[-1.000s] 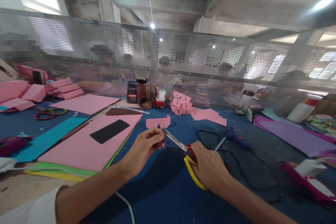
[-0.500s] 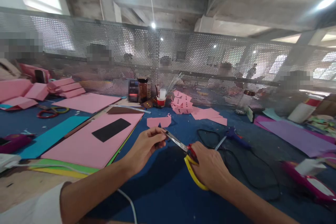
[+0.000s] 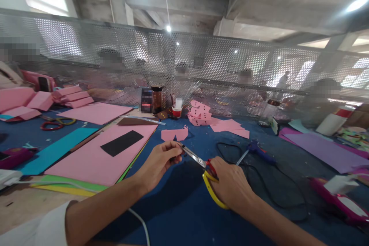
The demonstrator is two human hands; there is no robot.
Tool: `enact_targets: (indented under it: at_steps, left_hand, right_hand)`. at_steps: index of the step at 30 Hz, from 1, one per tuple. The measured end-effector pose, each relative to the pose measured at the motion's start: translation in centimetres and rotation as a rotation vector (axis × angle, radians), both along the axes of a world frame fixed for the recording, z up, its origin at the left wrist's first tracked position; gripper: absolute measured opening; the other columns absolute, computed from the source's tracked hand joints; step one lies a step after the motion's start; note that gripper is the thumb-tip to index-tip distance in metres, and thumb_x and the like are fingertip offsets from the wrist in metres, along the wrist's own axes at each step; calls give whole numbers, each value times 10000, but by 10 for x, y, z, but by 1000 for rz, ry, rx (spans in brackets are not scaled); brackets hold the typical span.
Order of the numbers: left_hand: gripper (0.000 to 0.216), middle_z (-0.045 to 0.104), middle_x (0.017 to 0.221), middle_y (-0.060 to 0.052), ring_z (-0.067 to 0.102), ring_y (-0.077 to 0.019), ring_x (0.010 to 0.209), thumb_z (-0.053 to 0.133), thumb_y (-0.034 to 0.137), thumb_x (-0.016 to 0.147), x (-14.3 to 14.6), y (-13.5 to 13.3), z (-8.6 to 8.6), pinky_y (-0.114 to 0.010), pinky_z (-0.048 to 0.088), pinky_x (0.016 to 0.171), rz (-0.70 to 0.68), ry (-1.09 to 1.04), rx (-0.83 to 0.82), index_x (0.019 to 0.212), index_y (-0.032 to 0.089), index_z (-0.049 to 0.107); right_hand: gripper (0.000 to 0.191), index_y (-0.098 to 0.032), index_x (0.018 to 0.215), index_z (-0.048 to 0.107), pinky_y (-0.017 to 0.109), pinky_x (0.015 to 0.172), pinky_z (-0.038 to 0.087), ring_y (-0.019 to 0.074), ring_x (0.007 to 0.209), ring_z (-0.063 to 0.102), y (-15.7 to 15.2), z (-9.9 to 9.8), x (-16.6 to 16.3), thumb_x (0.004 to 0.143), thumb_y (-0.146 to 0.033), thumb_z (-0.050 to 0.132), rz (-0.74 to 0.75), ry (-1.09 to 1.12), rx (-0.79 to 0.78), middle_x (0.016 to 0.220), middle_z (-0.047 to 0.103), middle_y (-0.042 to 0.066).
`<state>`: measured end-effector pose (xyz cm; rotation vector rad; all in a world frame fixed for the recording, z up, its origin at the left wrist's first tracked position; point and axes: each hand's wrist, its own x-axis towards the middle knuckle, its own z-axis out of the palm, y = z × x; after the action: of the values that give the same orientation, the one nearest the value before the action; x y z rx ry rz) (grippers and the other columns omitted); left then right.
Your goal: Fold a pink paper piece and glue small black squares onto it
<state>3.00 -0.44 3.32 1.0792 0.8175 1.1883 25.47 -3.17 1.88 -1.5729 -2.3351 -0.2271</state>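
In the middle of the head view my right hand [image 3: 230,182] is wrapped round the handles of a pair of scissors [image 3: 196,157] with red and yellow grips. The blades point up and left, and their tips meet the fingers of my left hand [image 3: 161,161]. Those fingers are pinched together; a tiny dark piece seems to be at the tips, too small to name. Just beyond them lies a pink paper piece [image 3: 174,134] with a notch in its lower edge. Farther back sits a pile of pink paper pieces with black dots [image 3: 199,112].
Pink card sheets [image 3: 95,165] with a black strip [image 3: 122,143] on top lie at left, beside a blue strip [image 3: 60,150]. A blue glue gun [image 3: 259,152] and its black cable lie at right, near purple sheets [image 3: 325,148]. Behind stands a perforated metal screen [image 3: 213,61].
Both hands stay in nearly the same place. The scissor handles and blades have shifted very slightly.
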Motion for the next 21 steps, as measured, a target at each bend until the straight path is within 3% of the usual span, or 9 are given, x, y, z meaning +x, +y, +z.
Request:
enact_targets:
  at_steps: [21]
  left_hand:
    - [65, 544, 773, 5, 531, -88, 657, 621, 213, 805, 0, -2, 4, -217, 429, 647, -29, 22, 12, 781, 154, 628]
  right_hand:
    - [105, -218, 768, 514, 295, 525, 113, 153, 559, 557, 1, 1, 1, 825, -304, 531, -13, 22, 6, 659, 578, -13]
